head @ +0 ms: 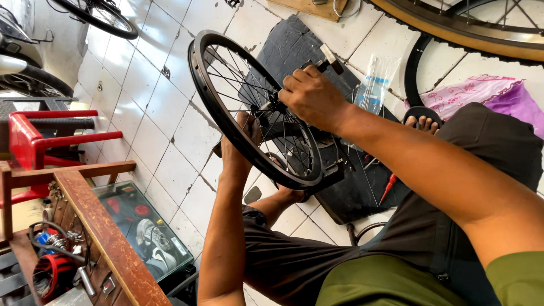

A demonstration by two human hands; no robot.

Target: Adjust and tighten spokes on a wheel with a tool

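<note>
**Two hands on a black bicycle wheel**

Nearest the camera, the person's dark-trousered lap (317, 255) sits below both forearms. The right hand (310, 96) is closed around a small metal-headed tool (327, 58) at the hub of the black wheel (249, 107), which stands upright on its rim. The left hand (238, 148) reaches behind the spokes, fingers curled on the rim's lower part. Under the wheel lies a black mat (300, 48) on the white tiled floor (164, 136); a clear plastic bag (374, 85) and a red-handled screwdriver (389, 187) lie beside it. A tan-walled tyre (453, 34), pink cloth (481, 93), red stool (39, 141) and glass-topped cabinet (141, 232) stand around.
</note>
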